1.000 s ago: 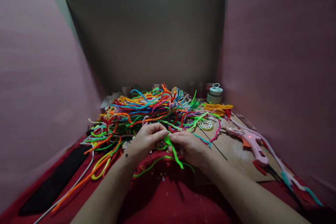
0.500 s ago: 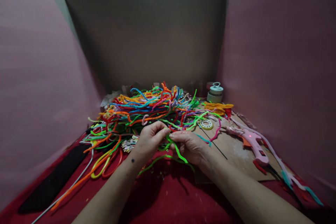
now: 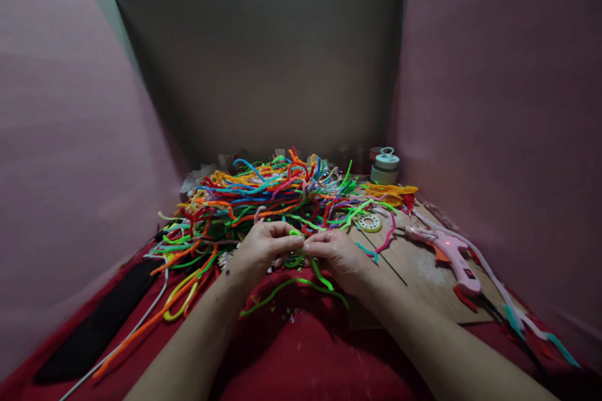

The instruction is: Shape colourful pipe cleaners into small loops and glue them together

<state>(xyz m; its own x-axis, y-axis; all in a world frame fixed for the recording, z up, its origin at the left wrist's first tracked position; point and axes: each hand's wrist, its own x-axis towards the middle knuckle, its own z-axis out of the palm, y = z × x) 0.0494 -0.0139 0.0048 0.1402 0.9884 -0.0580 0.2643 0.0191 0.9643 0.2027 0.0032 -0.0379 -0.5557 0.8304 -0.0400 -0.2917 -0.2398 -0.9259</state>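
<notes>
Both my hands pinch a bright green pipe cleaner (image 3: 322, 274) over the front of the table. My left hand (image 3: 264, 247) is closed, thumb against fingers, with a green bend rising just above its fingertips. Close by on the right, my right hand (image 3: 337, 257) is closed on the same pipe cleaner, whose free end hangs down below the fingers. Green loops show between and under the hands; their far side is hidden. Another green pipe cleaner (image 3: 291, 283) lies curved on the red cloth (image 3: 301, 351) below.
Behind my hands lies a big heap of coloured pipe cleaners (image 3: 263, 191). On the right, a pink glue gun (image 3: 451, 250) rests on a brown board (image 3: 423, 279) near a white ring (image 3: 369, 223). A pale green jar (image 3: 385, 167) stands behind. A black strip (image 3: 98, 326) lies left.
My left hand has shifted slightly left and now points its fingertips more to the right. The green bend shows above the fingertips, and the hanging end sits a little further left.
</notes>
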